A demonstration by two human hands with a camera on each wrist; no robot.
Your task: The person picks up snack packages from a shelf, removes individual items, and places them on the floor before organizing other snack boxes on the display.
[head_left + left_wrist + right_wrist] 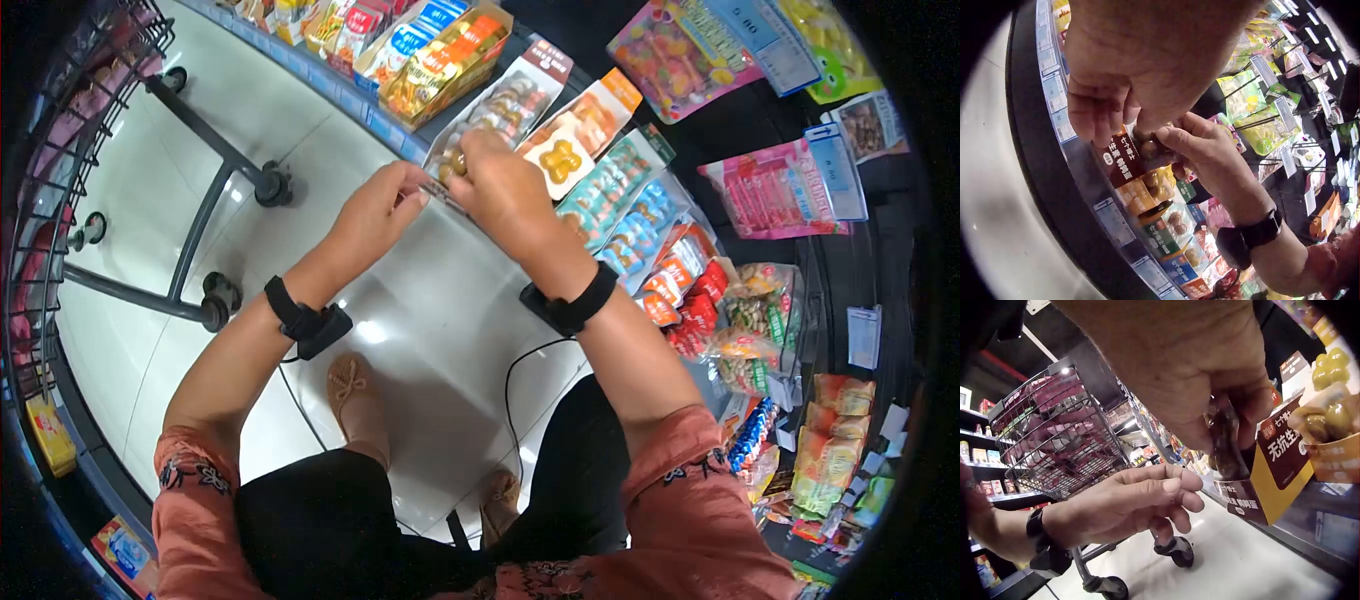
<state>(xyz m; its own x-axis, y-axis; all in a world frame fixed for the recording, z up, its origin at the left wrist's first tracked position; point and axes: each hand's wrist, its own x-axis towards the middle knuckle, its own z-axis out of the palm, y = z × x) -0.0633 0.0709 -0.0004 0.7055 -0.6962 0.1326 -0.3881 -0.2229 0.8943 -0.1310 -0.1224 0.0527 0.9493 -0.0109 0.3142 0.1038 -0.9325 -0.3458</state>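
Note:
In the right wrist view, my right hand [1191, 381] pinches a shiny dark-brown packet [1229, 447] at the front end of a brown and yellow box [1282, 453]. My left hand [1132, 503] is just below and left of that box, its fingers loosely bent and holding nothing. From the left wrist view, the right hand [1216, 156] has its thumb against round brown pieces in the packet [1148, 150], while the left hand [1154, 62] hangs over the box's near end. The head view shows both hands, left [375, 215] and right [510, 195], at the shelf edge.
More snack boxes, orange [605, 105] and teal [620, 180], stand beside the brown box. Bagged sweets [690, 60] lie or hang to the right. A wire cart [1060, 431] on wheels stands to the left, above a pale tiled floor [430, 310].

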